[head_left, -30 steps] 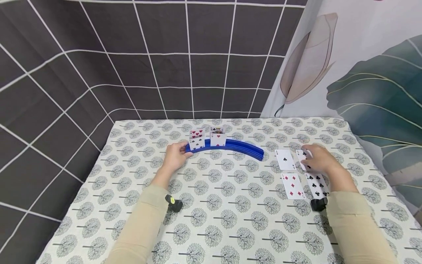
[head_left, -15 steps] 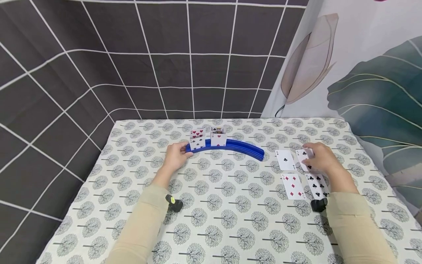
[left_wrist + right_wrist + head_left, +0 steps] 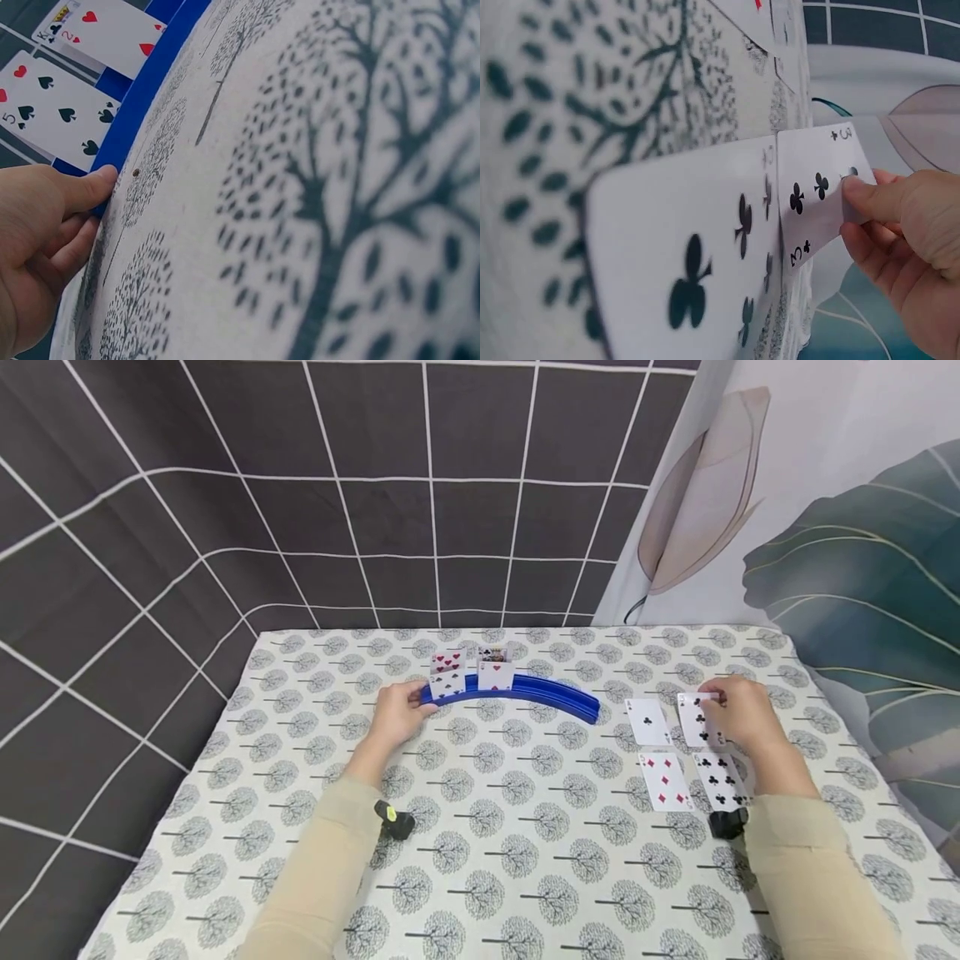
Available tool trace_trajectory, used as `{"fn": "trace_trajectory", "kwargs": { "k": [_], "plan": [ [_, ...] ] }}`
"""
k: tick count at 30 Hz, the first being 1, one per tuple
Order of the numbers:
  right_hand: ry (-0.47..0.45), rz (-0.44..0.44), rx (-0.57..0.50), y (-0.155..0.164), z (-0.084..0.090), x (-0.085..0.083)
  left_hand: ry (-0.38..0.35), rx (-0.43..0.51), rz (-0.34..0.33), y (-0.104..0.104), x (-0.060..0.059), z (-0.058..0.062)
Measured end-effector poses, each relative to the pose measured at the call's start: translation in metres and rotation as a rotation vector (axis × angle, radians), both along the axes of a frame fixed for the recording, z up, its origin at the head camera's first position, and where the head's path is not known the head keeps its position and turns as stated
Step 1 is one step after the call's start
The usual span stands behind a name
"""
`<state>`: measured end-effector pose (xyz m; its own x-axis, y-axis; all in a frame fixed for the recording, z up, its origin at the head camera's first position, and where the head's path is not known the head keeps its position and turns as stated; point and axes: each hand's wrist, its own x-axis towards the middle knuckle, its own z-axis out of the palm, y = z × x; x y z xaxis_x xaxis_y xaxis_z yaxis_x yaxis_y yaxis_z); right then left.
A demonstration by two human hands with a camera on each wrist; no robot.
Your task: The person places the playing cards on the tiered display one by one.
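My left hand (image 3: 397, 714) grips the left end of a blue curved card holder (image 3: 558, 695), thumb on its near side. Standing in the holder are a five of spades (image 3: 60, 112) in front of a hearts card (image 3: 447, 658), and a two of hearts (image 3: 496, 675) in front of a king (image 3: 492, 654). On the right, my right hand (image 3: 748, 714) pinches a three of clubs (image 3: 814, 199) by its right edge, thumb on the face and fingers behind. That card tilts up from the cloth, its left edge close to the row beside it.
Left of the three of clubs lies an ace of clubs (image 3: 647, 723). Nearer me lie a five of diamonds (image 3: 666, 782) and another clubs card (image 3: 722, 781) with several pips. A tree-patterned cloth (image 3: 517, 860) covers the table, with a dark tiled-pattern curtain (image 3: 375, 518) behind.
My right hand has slid from the top of the three of clubs to its right edge and now lifts that side. The left hand and the holder have stayed put.
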<state>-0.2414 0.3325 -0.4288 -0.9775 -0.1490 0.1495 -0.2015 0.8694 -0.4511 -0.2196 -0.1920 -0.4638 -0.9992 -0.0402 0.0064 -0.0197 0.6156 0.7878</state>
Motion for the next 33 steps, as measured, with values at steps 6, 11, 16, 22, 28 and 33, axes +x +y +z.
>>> {"fn": "trace_trajectory", "kwargs": {
  "k": [6, 11, 16, 22, 28, 33],
  "plan": [
    [-0.008, 0.005, -0.015, 0.002, 0.005, 0.001, -0.021, 0.009, -0.008, 0.000, 0.000, -0.001],
    [-0.001, 0.010, -0.011, 0.004, 0.009, 0.002, 0.002, 0.013, -0.008, 0.001, 0.001, 0.001],
    [-0.016, 0.016, 0.005, 0.007, 0.011, 0.002, 0.005, 0.017, -0.009, 0.001, 0.002, 0.002],
    [-0.042, 0.004, 0.009, 0.007, 0.014, 0.003, -0.001, 0.013, -0.006, 0.001, 0.003, 0.001],
    [-0.032, -0.021, 0.006, 0.006, 0.014, 0.004, 0.000, 0.013, -0.002, 0.001, 0.002, 0.001],
    [0.005, -0.028, -0.006, 0.005, 0.014, 0.004, 0.005, 0.013, -0.001, 0.002, 0.001, 0.002]
  ]
}}
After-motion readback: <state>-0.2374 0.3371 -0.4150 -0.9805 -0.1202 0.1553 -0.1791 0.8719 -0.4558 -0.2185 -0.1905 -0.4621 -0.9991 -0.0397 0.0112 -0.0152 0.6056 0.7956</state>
